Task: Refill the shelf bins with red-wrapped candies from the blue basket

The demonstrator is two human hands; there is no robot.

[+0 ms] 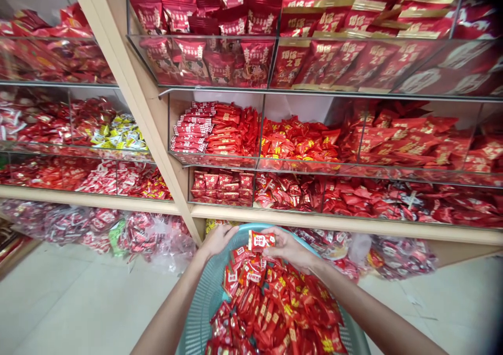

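Note:
A pale green plastic basket [202, 305] sits low in front of me, heaped with red wrapped candies [275, 308]. My right hand [288, 249] pinches one small red candy packet [261, 240] above the heap, near the basket's far rim. My left hand [218, 238] curls over that far rim just left of the packet, fingers bent around the edge.
Wooden shelves [275, 216] with clear acrylic bins [220, 161] of red candy rise right behind the basket. A slanted wooden upright [137, 98] splits the shelving. Plastic bags of sweets [149, 234] lie under the lowest shelf. Pale floor tiles [78, 302] spread to the left.

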